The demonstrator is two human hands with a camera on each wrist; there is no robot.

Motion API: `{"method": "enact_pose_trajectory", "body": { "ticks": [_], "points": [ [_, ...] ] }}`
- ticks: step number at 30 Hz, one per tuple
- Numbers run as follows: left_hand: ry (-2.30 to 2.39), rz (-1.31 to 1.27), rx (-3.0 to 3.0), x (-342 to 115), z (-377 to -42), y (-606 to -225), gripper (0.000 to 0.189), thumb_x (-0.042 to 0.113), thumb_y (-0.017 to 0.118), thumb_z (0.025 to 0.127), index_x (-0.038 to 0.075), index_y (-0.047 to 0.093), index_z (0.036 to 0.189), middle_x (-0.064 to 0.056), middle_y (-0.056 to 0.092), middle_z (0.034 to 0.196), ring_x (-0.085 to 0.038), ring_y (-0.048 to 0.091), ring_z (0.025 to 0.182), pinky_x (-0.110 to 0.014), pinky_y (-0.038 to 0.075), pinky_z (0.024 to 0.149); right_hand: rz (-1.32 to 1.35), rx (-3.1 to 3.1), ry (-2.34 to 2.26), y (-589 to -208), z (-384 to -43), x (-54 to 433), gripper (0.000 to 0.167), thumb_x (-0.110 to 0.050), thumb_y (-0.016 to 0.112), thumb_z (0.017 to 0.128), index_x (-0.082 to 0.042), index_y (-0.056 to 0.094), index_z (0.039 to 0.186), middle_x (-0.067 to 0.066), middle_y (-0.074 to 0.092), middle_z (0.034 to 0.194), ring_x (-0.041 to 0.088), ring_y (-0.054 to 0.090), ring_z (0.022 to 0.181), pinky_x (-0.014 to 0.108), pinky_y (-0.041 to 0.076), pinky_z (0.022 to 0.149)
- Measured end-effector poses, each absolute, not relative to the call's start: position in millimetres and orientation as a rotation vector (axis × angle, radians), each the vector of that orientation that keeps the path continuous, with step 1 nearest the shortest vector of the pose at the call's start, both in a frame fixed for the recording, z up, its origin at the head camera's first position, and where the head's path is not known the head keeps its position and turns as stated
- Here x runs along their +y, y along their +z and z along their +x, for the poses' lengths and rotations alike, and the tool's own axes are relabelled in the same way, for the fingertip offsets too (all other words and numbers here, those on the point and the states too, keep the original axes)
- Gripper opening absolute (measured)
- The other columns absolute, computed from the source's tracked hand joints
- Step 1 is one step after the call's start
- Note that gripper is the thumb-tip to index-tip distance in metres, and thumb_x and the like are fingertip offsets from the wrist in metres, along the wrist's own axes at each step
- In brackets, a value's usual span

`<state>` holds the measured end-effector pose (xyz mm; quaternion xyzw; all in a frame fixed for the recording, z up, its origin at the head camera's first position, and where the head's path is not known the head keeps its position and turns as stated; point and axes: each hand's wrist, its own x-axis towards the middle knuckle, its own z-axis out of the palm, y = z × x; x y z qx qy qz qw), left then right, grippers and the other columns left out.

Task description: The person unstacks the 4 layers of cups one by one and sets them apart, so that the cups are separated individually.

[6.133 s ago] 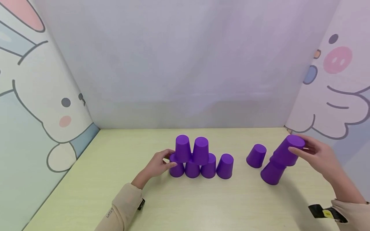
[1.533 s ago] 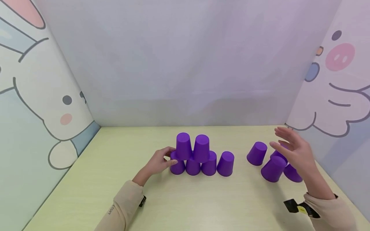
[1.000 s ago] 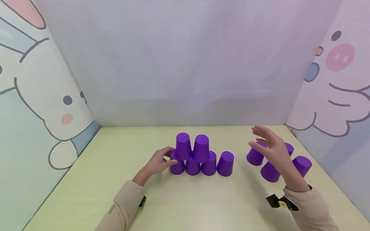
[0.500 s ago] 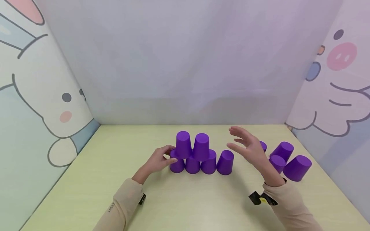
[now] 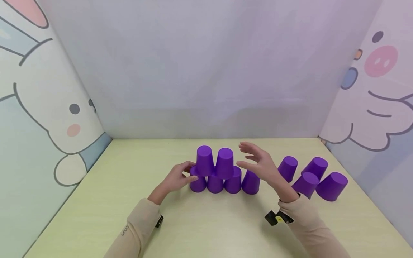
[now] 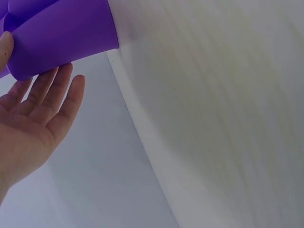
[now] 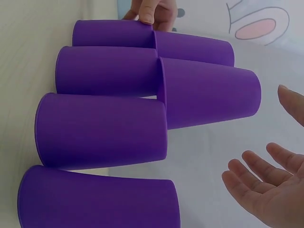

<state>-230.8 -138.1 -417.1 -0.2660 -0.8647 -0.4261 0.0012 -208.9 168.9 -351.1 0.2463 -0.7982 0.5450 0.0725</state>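
Observation:
Purple cups stand upside down on the table in a row, with two more cups (image 5: 204, 161) resting on the gaps of the left three. My left hand (image 5: 176, 177) holds the leftmost bottom cup (image 5: 197, 185), thumb on the near side and fingers on the far side, as the left wrist view shows too. My right hand (image 5: 261, 165) hovers with nothing in it, fingers spread, just right of the upper right cup (image 5: 224, 163). Below it, partly hidden by the hand, is the row's right end cup (image 5: 251, 184), which has nothing on top.
Several more upside-down cups (image 5: 332, 186) stand in a cluster at the right, one partly behind my right forearm. The pale table (image 5: 206, 225) meets a plain back wall (image 5: 206, 71). Side walls with cartoon animals (image 5: 380, 61) bound it left and right.
My right hand has let go of the cup it held earlier, which now stands among the right cups. It has swept left towards the row. The left hand has stayed put.

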Motion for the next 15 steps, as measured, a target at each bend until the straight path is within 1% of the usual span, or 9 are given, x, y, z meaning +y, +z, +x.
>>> {"method": "enact_pose_trajectory", "body": {
  "ticks": [6,10,15],
  "points": [
    [-1.335,-0.824,-2.724,-138,-231,-417,0.039,0.016,0.066,0.084,0.002,0.053,0.118,-0.007,0.061,0.103,-0.020,0.058,0.091,-0.027,0.049,0.067,0.762,-2.452,1.618,-356,-213,158,0.063,-0.014,0.070,0.080,-0.006,0.041,0.135,0.015,0.047,0.131,0.027,0.045,0.119,0.042,0.040,0.094],
    [-1.337,-0.850,-2.708,-138,-231,-417,0.039,0.017,0.065,0.085,0.001,0.052,0.118,-0.009,0.061,0.102,-0.022,0.058,0.091,-0.027,0.049,0.067,0.791,-2.459,1.616,-361,-216,150,0.064,-0.014,0.071,0.080,-0.005,0.041,0.135,0.016,0.047,0.131,0.029,0.046,0.118,0.043,0.040,0.093],
    [-1.344,-0.879,-2.687,-139,-232,-419,0.038,0.018,0.065,0.085,0.001,0.053,0.117,-0.009,0.062,0.101,-0.022,0.059,0.090,-0.027,0.049,0.066,0.798,-2.458,1.641,-365,-218,143,0.063,-0.013,0.071,0.079,-0.004,0.042,0.134,0.015,0.051,0.126,0.029,0.049,0.114,0.045,0.041,0.092]
  ]
}}
